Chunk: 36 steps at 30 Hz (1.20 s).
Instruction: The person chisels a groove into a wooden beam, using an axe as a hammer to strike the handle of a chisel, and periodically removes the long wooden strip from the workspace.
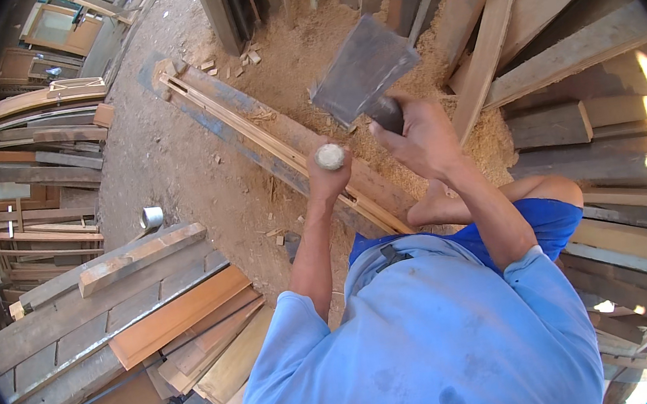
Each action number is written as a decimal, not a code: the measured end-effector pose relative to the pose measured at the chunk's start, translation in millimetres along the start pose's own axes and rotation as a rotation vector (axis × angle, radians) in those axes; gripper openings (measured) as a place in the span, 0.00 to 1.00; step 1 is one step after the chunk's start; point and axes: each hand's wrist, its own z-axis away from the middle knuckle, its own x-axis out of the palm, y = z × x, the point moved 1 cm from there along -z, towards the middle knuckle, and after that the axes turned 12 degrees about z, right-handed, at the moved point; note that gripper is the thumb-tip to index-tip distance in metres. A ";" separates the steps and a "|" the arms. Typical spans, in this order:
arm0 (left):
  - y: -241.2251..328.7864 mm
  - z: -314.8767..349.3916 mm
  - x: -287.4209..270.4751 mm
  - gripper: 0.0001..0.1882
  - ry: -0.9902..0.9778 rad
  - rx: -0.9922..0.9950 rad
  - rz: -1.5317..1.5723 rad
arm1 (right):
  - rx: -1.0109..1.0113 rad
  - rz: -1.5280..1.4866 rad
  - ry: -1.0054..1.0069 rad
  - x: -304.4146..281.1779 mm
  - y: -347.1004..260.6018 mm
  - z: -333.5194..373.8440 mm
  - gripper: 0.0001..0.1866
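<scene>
My left hand [323, 181] is closed round an upright tool, likely a chisel. Only its pale, round handle end [329, 156] shows; the blade is hidden below my fist. That fist is over a long, narrow strip of wood [239, 128] with a groove along it, lying on a wider plank [283, 127]. My right hand [424, 136] grips the short dark handle of a mallet [364, 66] with a broad, dark, blocky head. The mallet is raised beyond and to the right of my left hand, apart from the handle end.
Sawdust [307, 60] and small wood offcuts [238, 70] lie around the plank. Leaning boards [486, 56] crowd the far right. Stacked planks [74, 326] fill the near left, with a small metal can [151, 217] beside them. My bare foot [432, 209] rests by the plank's near end.
</scene>
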 end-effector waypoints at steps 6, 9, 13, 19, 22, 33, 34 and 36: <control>31.1 -2.6 -14.8 0.11 0.103 -0.165 0.192 | -0.153 -0.254 0.180 -5.5 -23.9 1.3 0.12; 17.1 -2.3 -10.9 0.11 0.105 -0.118 0.176 | -0.154 -0.235 0.154 -4.8 -29.4 0.7 0.11; -3.8 -1.3 6.8 0.08 -0.022 -0.027 0.003 | -0.130 0.064 -0.004 13.2 -14.4 0.0 0.13; 23.5 0.0 21.7 0.10 -0.037 -0.146 -0.018 | -0.054 0.352 -0.260 25.5 15.4 -8.4 0.15; 7.1 15.2 4.4 0.10 -0.063 -0.127 -0.026 | -0.051 0.005 -0.072 3.8 -9.5 0.6 0.16; 8.3 26.9 0.3 0.08 0.005 -0.067 0.154 | -0.127 0.253 -0.282 39.2 7.9 12.6 0.17; 8.0 23.4 -0.9 0.08 -0.004 -0.113 0.150 | -0.086 0.131 -0.268 35.4 4.5 16.4 0.17; -13.8 15.4 -6.7 0.10 0.072 -0.118 0.136 | -0.020 -0.115 -0.236 25.1 -10.0 18.9 0.19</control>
